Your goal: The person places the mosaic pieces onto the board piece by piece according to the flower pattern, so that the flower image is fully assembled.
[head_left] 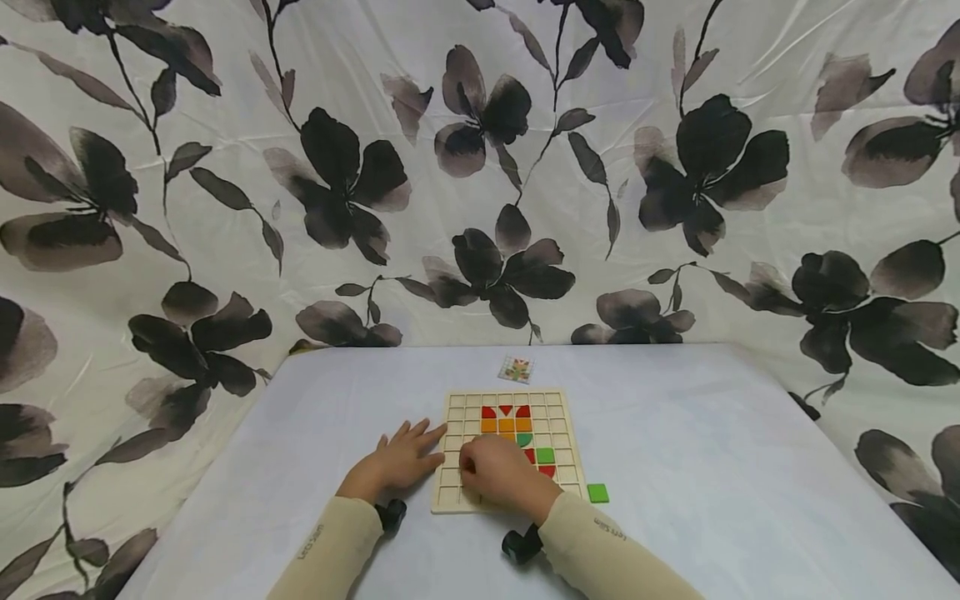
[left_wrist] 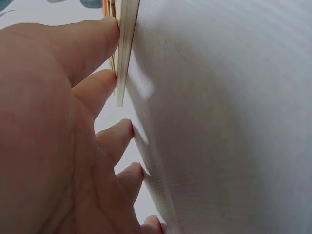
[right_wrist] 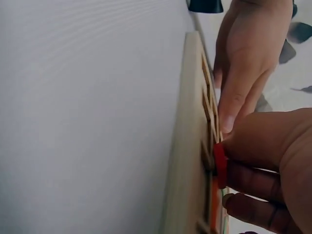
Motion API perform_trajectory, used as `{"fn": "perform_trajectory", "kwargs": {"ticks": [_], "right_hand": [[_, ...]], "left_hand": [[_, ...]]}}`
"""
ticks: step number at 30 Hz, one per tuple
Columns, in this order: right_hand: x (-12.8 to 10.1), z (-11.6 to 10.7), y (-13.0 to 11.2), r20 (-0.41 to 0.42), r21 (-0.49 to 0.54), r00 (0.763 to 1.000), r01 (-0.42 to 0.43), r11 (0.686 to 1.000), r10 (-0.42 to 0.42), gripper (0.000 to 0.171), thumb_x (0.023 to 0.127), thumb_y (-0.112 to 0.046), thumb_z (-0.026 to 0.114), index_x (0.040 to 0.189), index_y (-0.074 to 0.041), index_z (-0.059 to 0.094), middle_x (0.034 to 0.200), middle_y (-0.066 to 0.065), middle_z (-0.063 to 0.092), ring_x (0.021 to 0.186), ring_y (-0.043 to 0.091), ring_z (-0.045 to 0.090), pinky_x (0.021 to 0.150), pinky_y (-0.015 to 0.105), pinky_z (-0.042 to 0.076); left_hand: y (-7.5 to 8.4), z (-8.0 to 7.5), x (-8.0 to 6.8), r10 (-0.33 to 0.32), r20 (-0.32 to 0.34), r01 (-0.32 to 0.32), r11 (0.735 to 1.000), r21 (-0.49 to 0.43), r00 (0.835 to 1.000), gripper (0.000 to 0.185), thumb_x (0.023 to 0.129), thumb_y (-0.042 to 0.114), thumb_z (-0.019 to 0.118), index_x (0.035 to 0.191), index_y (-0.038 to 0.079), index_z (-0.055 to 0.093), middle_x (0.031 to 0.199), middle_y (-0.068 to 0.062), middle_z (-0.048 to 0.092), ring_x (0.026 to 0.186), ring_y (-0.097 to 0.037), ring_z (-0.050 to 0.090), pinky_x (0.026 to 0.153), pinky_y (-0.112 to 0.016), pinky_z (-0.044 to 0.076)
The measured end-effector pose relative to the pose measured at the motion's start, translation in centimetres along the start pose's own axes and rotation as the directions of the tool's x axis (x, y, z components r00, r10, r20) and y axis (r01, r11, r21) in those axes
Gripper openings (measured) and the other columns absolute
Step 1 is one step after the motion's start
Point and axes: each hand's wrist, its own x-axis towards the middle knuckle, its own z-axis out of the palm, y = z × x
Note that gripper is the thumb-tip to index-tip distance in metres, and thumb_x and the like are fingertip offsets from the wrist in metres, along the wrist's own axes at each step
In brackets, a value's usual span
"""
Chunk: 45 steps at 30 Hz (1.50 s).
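Pinching a red tile [right_wrist: 220,165] between thumb and curled fingers, the right hand [head_left: 498,471] sat over the near middle of the wooden board [head_left: 459,492]. From the right wrist view the tile stood on edge in that pinch, its lower side touching the board's grid [right_wrist: 208,105], with the thumb above it and two fingertips [right_wrist: 243,178] just below. From the head view the tile itself was hidden under the knuckles.

Just beyond the pinch, further up the board, lay the tiles already seated: a row of red pieces [head_left: 506,411], an orange row [head_left: 506,425] under it, and a green piece [head_left: 524,439] touching the far side of the right hand. To the right of the pinch a green square [head_left: 545,455] and another red piece [head_left: 547,471] sat in their cells.

The left hand [head_left: 401,458] lay flat on the table [head_left: 675,433] to the left of the pinch, fingers straight and spread, holding nothing; its fingertips [left_wrist: 109,34] pressed against the board's left edge [left_wrist: 126,48].

Off the board, to the right of the grip and near it, a loose green tile [head_left: 597,492] rested on the table. Well beyond the grip, past the board's far edge, lay a small pattern card [head_left: 515,368].
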Motion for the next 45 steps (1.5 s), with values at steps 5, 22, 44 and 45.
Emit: {"fn": "perform_trajectory", "kwargs": {"ticks": [5,22,44,45], "right_hand": [[-0.5,0.0,0.3,-0.023,-0.008,0.999,0.026,1.0,-0.027,0.009,0.089,-0.025,0.067,0.085,-0.02,0.074,0.074,-0.011,0.057,0.065,0.004,0.046,0.06,0.017,0.043],[-1.4,-0.3,0.5,-0.036,-0.035,0.996,0.076,0.997,-0.077,0.01,0.09,-0.026,0.069,0.093,-0.021,0.077,0.082,-0.01,0.063,0.07,0.002,0.051,0.061,0.016,0.044],[-8.0,-5.8,8.9,0.038,0.021,0.983,-0.182,0.983,0.181,0.009,0.087,-0.018,0.071,0.095,-0.017,0.076,0.086,-0.008,0.062,0.076,0.009,0.052,0.071,0.031,0.048],[-8.6,-6.1,9.4,0.051,0.009,0.977,-0.208,0.978,0.207,0.008,0.086,-0.019,0.072,0.092,-0.018,0.075,0.084,-0.008,0.061,0.075,0.009,0.051,0.07,0.031,0.048]], "left_hand": [[0.1,-0.1,0.0,-0.006,0.001,0.006,1.0,-0.001,1.0,0.056,0.099,0.041,0.051,0.15,0.025,0.037,0.159,-0.014,0.027,0.147,-0.046,0.016,0.111,-0.072,0.011],[-0.1,0.4,0.3,-0.009,0.003,0.009,1.0,-0.001,1.0,0.057,0.098,0.044,0.051,0.15,0.026,0.037,0.159,-0.013,0.027,0.147,-0.046,0.015,0.111,-0.072,0.01],[0.3,0.0,0.6,-0.057,0.018,0.057,0.998,0.029,0.998,0.057,0.098,0.043,0.051,0.151,0.027,0.035,0.16,-0.013,0.026,0.148,-0.044,0.015,0.113,-0.071,0.01],[0.3,0.0,0.5,-0.056,0.017,0.055,0.998,0.031,0.998,0.057,0.098,0.043,0.051,0.151,0.027,0.036,0.16,-0.013,0.027,0.147,-0.045,0.015,0.112,-0.071,0.011]]}}
